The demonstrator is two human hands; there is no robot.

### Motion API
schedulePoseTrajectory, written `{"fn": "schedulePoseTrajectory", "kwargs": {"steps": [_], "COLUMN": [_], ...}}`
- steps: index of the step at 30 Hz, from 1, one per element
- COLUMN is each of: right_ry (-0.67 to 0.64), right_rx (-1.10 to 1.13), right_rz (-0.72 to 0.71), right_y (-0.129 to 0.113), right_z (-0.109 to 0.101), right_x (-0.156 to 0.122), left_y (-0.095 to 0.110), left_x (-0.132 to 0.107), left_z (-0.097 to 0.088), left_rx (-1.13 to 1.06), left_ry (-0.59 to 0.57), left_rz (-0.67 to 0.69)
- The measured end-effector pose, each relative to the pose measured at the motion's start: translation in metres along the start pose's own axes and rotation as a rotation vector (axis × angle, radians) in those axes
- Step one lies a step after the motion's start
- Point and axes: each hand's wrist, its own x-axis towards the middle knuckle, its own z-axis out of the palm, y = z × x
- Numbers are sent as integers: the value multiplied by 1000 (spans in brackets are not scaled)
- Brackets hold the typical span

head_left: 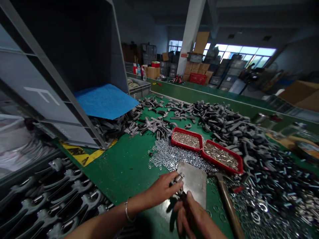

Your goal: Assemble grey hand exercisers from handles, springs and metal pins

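Above a flat metal plate (pixel 195 181) on the green bench, my left hand (pixel 163 187) is closed around a small metal part with a coil spring (pixel 178 178) at its tip. A bracelet sits on that wrist. My right hand (pixel 193 214) is closed just below and to the right, its fingers on a dark piece (pixel 183 196) that meets the spring part. Whether the two pieces are joined I cannot tell. A hammer with a wooden handle (pixel 229 207) lies right of the plate.
Two red trays (pixel 201 149) of small metal pins stand beyond the plate, amid loose nuts (pixel 161 154). Grey handle-like castings (pixel 221 118) are heaped behind. Screws and rings lie at right. A large grey crate (pixel 50 96) stands on its side at left, near a bin of finished-looking castings (pixel 67 196).
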Motion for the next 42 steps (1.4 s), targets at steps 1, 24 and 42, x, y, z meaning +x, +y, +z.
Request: {"fn": "schedulePoseTrajectory", "kwargs": {"steps": [1,24,42], "right_ry": [90,167,275], "right_rx": [-230,-1219,-356], "right_rz": [-69,-684,-138], "right_y": [-1,-20,-9], "right_z": [-3,-37,-9], "right_x": [0,16,0], "left_y": [-2,-4,-24], "left_x": [0,12,4], "left_z": [0,14,18], "left_rx": [-10,-395,122], "left_ry": [27,-96,64], "left_rz": [-26,-443,-74]}}
